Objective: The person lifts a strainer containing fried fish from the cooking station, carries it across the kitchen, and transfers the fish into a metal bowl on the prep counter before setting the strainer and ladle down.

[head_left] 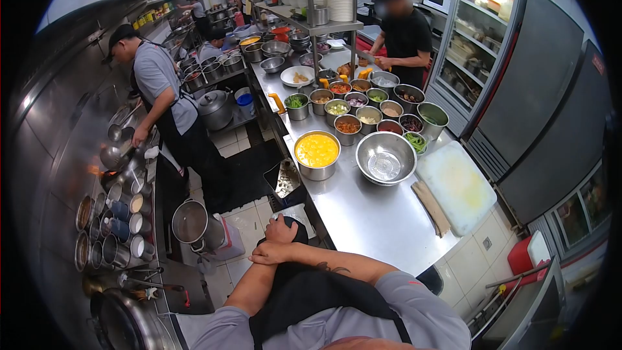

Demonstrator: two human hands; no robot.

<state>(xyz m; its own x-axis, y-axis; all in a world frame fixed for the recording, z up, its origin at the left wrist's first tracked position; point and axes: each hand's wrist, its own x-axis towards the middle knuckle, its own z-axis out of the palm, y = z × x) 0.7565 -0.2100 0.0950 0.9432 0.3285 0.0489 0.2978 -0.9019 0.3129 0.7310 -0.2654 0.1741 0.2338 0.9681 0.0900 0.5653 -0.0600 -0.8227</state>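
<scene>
Left hand: we see our left hand [282, 229] with bent fingers, resting on black cloth [301, 233]; we cannot tell whether it grips anything.
Right hand: our right hand [269, 253] lies across the left wrist, fingers curved over it; how tightly, we cannot tell.
Cloth: under our left hand, near the counter's [369, 220] near-left edge.
Yellow pot: beyond our hands, the pot [317, 172] of yellow mix stands upright on the counter.
Bowl: just right of the pot, we see a steel bowl [387, 159].
Board: right of the bowl, a white board [457, 188] with a folded towel [430, 207] along its side.
Tins: behind, filled tins [348, 128] stand close together.
Others: a person [162, 91] works at the stove; another [405, 39] stands across the counter.
</scene>
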